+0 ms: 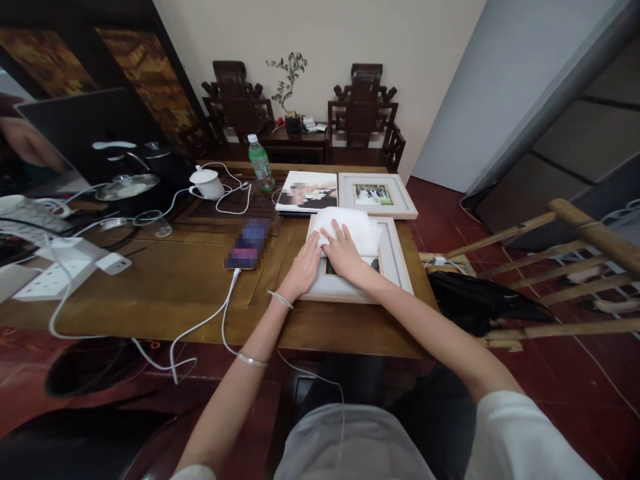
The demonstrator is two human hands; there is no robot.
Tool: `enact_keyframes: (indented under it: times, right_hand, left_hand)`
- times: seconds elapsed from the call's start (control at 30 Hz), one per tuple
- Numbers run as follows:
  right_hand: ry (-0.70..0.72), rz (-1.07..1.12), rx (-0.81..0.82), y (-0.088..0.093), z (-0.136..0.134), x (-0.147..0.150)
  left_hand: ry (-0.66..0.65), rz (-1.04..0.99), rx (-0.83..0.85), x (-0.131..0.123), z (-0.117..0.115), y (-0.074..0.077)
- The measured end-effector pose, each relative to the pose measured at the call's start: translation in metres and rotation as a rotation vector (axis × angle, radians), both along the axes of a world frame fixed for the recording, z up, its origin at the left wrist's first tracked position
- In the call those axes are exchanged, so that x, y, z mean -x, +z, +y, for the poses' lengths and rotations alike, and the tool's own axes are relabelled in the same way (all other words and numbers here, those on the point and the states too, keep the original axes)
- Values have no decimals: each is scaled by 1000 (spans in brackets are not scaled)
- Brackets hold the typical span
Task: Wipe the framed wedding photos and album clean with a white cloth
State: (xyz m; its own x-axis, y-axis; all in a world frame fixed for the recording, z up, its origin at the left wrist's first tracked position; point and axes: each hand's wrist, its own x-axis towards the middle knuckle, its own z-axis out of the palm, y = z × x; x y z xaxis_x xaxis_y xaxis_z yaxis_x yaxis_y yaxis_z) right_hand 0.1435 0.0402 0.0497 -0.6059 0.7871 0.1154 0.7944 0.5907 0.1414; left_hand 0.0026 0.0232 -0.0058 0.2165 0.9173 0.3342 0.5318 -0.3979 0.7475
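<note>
On the wooden table a picture frame (400, 267) with a pale wood rim lies flat before me. A folded white sheet (345, 223), like foam or soft paper, rests over its far left part and hides some of the photo. My right hand (344, 252) presses on this sheet with fingers spread. At the frame's left edge, my left hand (306, 263) lies with fingers stretched out, its tips touching the sheet's side. Just beyond are a second picture frame (403, 193) and a white-edged photo album or print (300, 180) lying on something dark.
A charging phone (247, 243), a green-labelled bottle (260, 163), a lidded white cup (206, 183) and a power strip (55, 277) stand left on the table (165, 267), with loose white cables. A bamboo chair (500, 243) holding a black bag is at right. Part of another person shows far left.
</note>
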Motion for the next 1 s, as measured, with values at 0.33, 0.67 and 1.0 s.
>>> enact_keyframes:
  times: [0.33, 0.67, 1.0]
  right_hand:
    - [202, -67, 123, 13, -76, -42]
    - [-22, -150, 102, 30, -102, -80]
    - [143, 5, 3, 6, -91, -20]
  left_hand:
    - [23, 73, -21, -2, -1, 2]
    - [29, 184, -122, 1, 4, -12]
    - [1, 166, -145, 5, 7, -12]
